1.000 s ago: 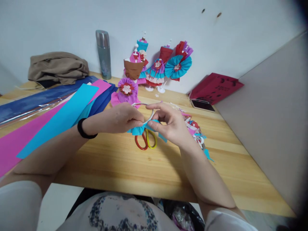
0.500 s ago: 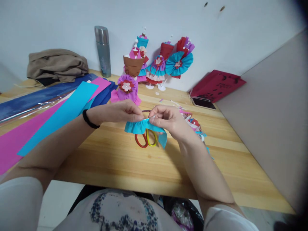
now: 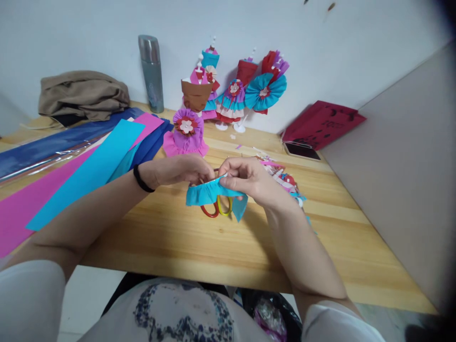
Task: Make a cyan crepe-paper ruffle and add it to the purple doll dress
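Observation:
A gathered turquoise crepe paper strip [image 3: 203, 193] is held just above the table, its loose right end folded and hanging. My right hand [image 3: 245, 180] pinches the strip's top edge between thumb and index finger. My left hand [image 3: 183, 169] has its fingers curled behind the top edge of the left part; the fingertips are partly hidden by the paper. Beneath the strip lie scissors, with one red and one yellow handle loop [image 3: 225, 207] showing; their blades are hidden by the paper and hands.
Small paper dresses on stands [image 3: 192, 126] are behind my hands. Crepe sheets [image 3: 89, 173] lie left, near a thermos [image 3: 151, 73] and brown cloth [image 3: 83, 95]. Paper scraps [image 3: 285, 178], a phone [image 3: 302, 151] and a dark red bag [image 3: 324, 124] are right.
My left hand has shifted slightly left and down, its thumb leaving the front of the strip. The strip's left part now looks smoother and less ruffled. My right hand keeps its pinch.

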`<state>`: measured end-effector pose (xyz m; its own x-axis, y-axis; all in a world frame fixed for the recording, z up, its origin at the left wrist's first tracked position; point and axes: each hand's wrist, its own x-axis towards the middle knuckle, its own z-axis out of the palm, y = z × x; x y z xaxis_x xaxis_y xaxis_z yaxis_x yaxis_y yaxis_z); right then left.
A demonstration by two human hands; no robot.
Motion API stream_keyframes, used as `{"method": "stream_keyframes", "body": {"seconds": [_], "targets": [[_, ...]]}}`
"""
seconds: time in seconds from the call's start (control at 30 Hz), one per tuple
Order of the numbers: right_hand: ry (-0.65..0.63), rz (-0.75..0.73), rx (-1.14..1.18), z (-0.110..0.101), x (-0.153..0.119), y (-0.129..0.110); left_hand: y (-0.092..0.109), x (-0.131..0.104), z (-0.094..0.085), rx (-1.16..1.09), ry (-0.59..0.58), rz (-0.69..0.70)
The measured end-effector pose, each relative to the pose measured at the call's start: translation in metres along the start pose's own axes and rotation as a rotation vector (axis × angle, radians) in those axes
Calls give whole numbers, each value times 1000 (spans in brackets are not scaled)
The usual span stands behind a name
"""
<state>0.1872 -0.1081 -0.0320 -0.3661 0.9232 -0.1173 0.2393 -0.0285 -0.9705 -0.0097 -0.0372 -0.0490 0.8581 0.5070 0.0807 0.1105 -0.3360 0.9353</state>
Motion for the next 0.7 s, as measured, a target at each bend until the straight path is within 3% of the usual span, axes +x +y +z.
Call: {"method": "stream_keyframes", "body": {"seconds": [0.13,0.47,0.6,0.7], "targets": [[13,-20,-14,0,-1,1,5,-2,-1,-225,-72,-89],[66,-123,-105,5,3,6,23,-8,2,-4,-74,-64],[50,-84,-242,-6,-3,2,18,-7,-1,-93,-86,-112],[181,-160,-482,-17,-11,-2,16,-8,-3,-219,-64,-140]]}}
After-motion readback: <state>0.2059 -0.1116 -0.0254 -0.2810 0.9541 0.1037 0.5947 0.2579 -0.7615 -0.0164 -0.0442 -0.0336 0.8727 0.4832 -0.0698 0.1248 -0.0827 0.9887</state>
